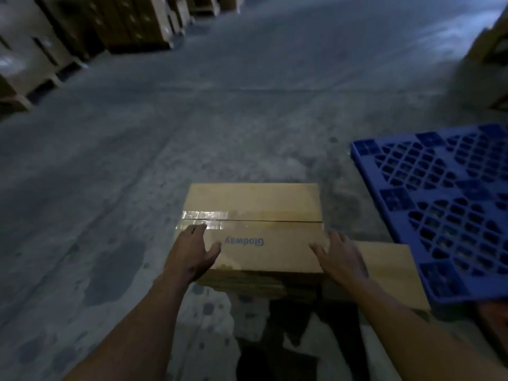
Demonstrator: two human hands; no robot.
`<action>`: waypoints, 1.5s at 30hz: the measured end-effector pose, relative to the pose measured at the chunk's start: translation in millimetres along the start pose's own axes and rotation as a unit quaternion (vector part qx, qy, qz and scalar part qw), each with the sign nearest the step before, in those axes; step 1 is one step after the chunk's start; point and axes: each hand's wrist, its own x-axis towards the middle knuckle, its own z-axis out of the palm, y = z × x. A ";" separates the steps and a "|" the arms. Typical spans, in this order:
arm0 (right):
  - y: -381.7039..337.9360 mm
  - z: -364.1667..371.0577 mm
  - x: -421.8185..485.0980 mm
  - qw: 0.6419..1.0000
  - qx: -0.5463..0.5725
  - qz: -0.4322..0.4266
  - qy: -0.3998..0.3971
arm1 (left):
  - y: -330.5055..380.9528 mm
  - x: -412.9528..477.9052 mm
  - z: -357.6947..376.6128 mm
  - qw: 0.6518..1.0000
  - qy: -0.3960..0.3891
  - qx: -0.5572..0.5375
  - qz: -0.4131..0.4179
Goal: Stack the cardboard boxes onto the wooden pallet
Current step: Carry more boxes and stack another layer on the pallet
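Box (pixel 251 229) lies between left hand (pixel 192 255) and right hand (pixel 341 258), fingers (pixel 197 231) straight.

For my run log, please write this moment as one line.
left hand: rests on cardboard box | right hand: rests on box's right edge | blue pallet: at right

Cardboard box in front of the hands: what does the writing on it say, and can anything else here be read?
"Glodway": blue print on top of the cardboard box, upside down to the camera; the fourth letter is uncertain.
Stacked boxes at far left: dark marks, too blurred to read.
Blue pallet: no writing visible.
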 end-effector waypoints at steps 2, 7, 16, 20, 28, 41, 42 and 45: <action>-1.9 25.7 12.2 0.998 0.003 0.054 -0.013 | -37.1 30.9 18.9 1.000 -0.019 0.005 -0.011; 2.1 66.9 26.3 0.986 0.013 0.165 -0.035 | -99.0 71.4 59.8 0.995 -0.058 0.035 -0.078; 13.8 76.6 43.8 0.964 0.073 0.244 -0.077 | -118.6 89.6 61.5 0.964 -0.112 -0.168 -0.174; 2.5 68.9 46.2 0.956 0.165 0.236 -0.054 | -117.0 97.0 45.9 0.950 -0.126 -0.195 -0.211; -43.0 -15.8 75.6 0.936 0.325 0.125 -0.049 | -81.8 78.6 -41.8 0.867 -0.039 -0.427 -0.252; -96.5 -115.2 86.7 0.926 0.312 -0.147 -0.153 | -15.0 -102.3 -112.4 0.761 0.179 -0.555 -0.285; -94.4 -118.6 81.2 0.918 0.320 -0.165 -0.165 | 3.4 -121.8 -119.0 0.754 0.205 -0.552 -0.291; -100.6 -132.1 49.6 0.896 0.325 -0.214 -0.215 | 31.0 -178.0 -130.1 0.733 0.269 -0.550 -0.298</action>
